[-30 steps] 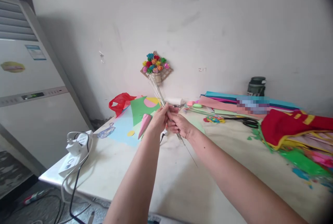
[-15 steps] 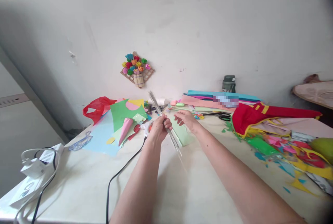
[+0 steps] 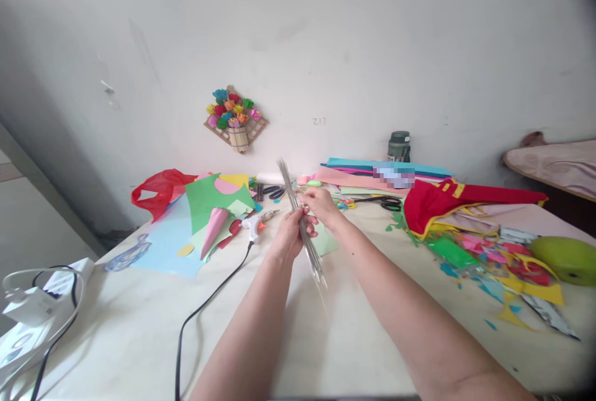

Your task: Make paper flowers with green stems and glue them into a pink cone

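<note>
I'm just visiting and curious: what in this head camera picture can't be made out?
- Bundle of thin wires: motion-blurred, so no count.
- Paper stack label: pixelated, unreadable.
- White adapter: cut by the left edge.
- Left hand and right hand hide the wires' middle.

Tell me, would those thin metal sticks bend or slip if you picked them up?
The wires look very thin and long, so they'd probably flex and feel light. They seem smooth and loose, so some may slide out unless both hands, left and right, grip them.
</note>
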### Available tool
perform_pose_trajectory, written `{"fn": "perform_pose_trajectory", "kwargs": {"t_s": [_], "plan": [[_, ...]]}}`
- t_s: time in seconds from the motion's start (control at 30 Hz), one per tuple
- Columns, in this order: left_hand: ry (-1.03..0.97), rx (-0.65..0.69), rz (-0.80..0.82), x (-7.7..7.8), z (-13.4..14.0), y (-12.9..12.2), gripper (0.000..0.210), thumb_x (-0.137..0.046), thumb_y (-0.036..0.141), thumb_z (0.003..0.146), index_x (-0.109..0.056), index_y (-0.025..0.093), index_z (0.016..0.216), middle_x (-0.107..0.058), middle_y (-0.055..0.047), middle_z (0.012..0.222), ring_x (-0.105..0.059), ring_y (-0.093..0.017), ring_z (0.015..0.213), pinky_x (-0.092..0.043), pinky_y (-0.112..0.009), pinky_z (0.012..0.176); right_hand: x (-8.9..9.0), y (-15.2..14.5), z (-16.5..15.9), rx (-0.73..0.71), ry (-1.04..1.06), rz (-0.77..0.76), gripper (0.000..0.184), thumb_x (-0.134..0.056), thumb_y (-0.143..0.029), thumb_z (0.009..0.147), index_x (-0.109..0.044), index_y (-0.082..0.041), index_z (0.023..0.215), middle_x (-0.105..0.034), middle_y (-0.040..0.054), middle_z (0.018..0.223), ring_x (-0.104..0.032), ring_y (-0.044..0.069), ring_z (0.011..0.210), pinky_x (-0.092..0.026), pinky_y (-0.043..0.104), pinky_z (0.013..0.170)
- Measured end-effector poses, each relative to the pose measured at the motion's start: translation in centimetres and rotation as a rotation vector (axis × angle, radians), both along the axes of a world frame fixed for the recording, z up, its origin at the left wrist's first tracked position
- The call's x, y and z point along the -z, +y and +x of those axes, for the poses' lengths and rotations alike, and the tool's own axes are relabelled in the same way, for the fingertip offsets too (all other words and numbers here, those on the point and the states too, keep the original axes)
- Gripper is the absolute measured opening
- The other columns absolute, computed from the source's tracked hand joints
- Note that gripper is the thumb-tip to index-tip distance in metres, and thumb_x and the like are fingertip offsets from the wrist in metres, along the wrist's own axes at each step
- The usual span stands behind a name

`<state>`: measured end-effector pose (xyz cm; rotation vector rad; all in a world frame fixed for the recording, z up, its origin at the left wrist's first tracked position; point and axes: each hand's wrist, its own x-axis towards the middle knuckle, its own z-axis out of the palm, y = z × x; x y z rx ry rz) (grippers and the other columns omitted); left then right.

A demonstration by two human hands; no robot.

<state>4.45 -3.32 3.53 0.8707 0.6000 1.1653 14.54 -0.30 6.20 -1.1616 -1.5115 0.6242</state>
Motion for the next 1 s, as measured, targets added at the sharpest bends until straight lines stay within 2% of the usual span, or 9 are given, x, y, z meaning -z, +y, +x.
{"fn": "perform_pose_trajectory", "kwargs": {"t_s": [0.1,0.2,0.27,0.33,0.43,0.53,0.67,0.77,1.0], "plan": [[-0.009,-0.040,-0.050,0.1,-0.3,0.2,0.013,-0.040,0.022,0.084,-0.046,0.014,0.076,-0.056,-0.003,0.054,-0.048,-0.009,0.039,-0.041,-0.021,0.042,-0.4,-0.3,-0.2,-0.071,0.149,-0.001,0.024,-0.051,-0.035,0.068,-0.045,-0.017,0.053,-0.047,-0.0040,0.048,-0.040,0.007,0.044,-0.029,0.021,0.043],[-0.002,-0.065,-0.139,0.2,-0.9,0.5,0.013,-0.039,0.018,0.084,-0.045,0.014,0.074,-0.058,-0.006,0.058,-0.054,-0.012,0.045,-0.045,-0.024,0.046,-0.9,-0.5,0.1,-0.187,0.358,-0.023,0.023,-0.050,-0.039,0.070,-0.045,-0.018,0.063,-0.050,-0.0040,0.048,-0.037,0.006,0.038,-0.024,0.020,0.037],[-0.010,-0.064,-0.173,0.2,-1.3,0.6,0.013,-0.039,0.016,0.084,-0.045,0.013,0.073,-0.059,-0.008,0.061,-0.056,-0.012,0.048,-0.046,-0.025,0.048,-1.2,-0.5,0.6,-0.197,0.460,-0.019,0.023,-0.051,-0.042,0.071,-0.045,-0.019,0.068,-0.049,-0.0052,0.046,-0.035,0.006,0.035,-0.022,0.019,0.035],[-0.036,-0.048,-0.178,0.1,-1.6,0.7,0.014,-0.039,0.015,0.084,-0.044,0.014,0.071,-0.057,-0.006,0.060,-0.053,-0.010,0.046,-0.045,-0.023,0.046,-1.7,-0.5,1.1,-0.170,0.522,0.006,0.025,-0.054,-0.042,0.069,-0.045,-0.019,0.068,-0.045,-0.0065,0.043,-0.034,0.005,0.036,-0.026,0.018,0.036],[-0.128,0.041,-0.156,0.0,-1.9,0.9,0.017,-0.043,0.016,0.083,-0.041,0.015,0.066,-0.041,0.004,0.048,-0.036,-0.004,0.034,-0.030,-0.013,0.033,-2.3,-0.7,1.7,-0.183,0.584,-0.004,0.026,-0.059,-0.041,0.067,-0.046,-0.018,0.066,-0.040,-0.0076,0.042,-0.038,0.005,0.038,-0.031,0.018,0.039],[-0.204,0.137,-0.145,0.0,-2.2,1.1,0.020,-0.050,0.023,0.081,-0.041,0.016,0.065,-0.025,0.009,0.045,-0.021,-0.001,0.031,-0.011,-0.010,0.029,-2.4,-0.9,1.7,-0.269,0.638,-0.076,0.027,-0.062,-0.039,0.065,-0.045,-0.019,0.068,-0.035,-0.0095,0.041,-0.033,0.004,0.033,-0.023,0.017,0.033],[-0.266,0.140,-0.098,-0.2,-2.4,1.2,0.018,-0.058,0.029,0.076,-0.048,0.015,0.076,-0.022,0.010,0.047,-0.019,-0.001,0.033,-0.009,-0.010,0.029,-1.5,-1.1,1.2,-0.410,0.618,-0.200,0.028,-0.063,-0.037,0.065,-0.044,-0.018,0.069,-0.032,-0.0109,0.040,-0.023,0.002,0.030,-0.012,0.016,0.030],[-0.314,0.111,-0.084,-0.5,-2.4,1.1,0.022,-0.059,0.033,0.076,-0.050,0.014,0.083,-0.024,0.010,0.047,-0.019,-0.001,0.033,-0.009,-0.010,0.029,-0.2,-1.0,0.8,-0.492,0.544,-0.262,0.026,-0.062,-0.037,0.067,-0.045,-0.018,0.072,-0.031,-0.0112,0.041,-0.023,0.002,0.030,-0.012,0.015,0.030],[-0.288,0.019,-0.088,-0.7,-2.2,1.8,0.016,-0.059,0.027,0.076,-0.049,0.014,0.077,-0.028,0.010,0.044,-0.020,0.000,0.032,-0.009,-0.010,0.029,1.6,-1.3,0.5,-0.594,0.403,-0.380,0.024,-0.057,-0.038,0.071,-0.042,-0.019,0.070,-0.033,-0.0109,0.041,-0.024,0.002,0.030,-0.013,0.015,0.030]]}}
